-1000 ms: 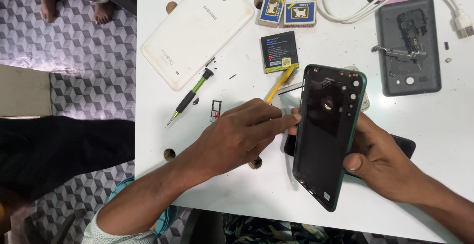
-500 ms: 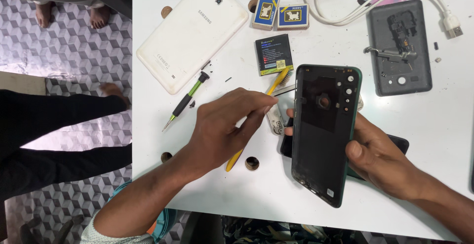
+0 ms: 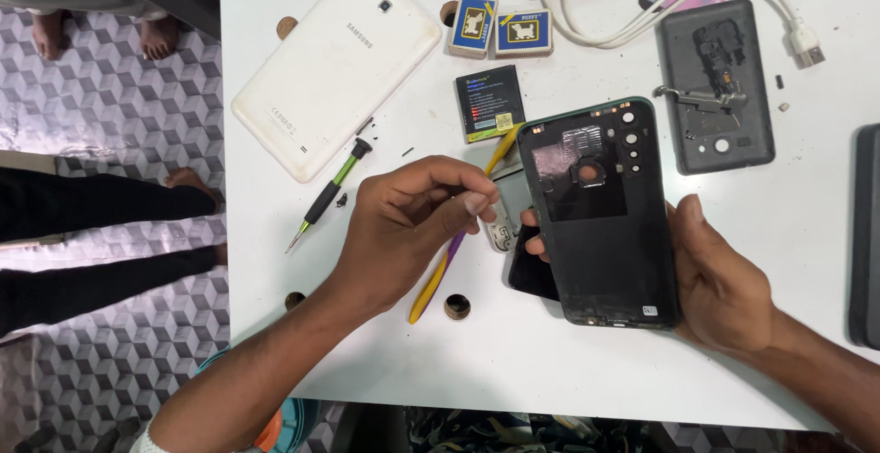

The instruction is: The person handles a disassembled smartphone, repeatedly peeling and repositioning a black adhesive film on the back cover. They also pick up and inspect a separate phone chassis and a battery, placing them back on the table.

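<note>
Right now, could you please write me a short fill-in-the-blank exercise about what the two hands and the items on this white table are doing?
1. The right hand holds a dark phone back cover with its ____ side facing the camera.
2. The left hand lies over a ____ pry tool.
3. The green-and-black screwdriver lies just below the white ____.
4. Two small boxes sit ____ each other near the table's far edge.

Missing words: inner; yellow; tablet; beside

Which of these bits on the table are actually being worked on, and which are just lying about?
In use: phone back cover in the right hand; yellow pry tool by the left hand.

Lying about: white tablet, green screwdriver, battery, two small boxes, grey cover.
</note>
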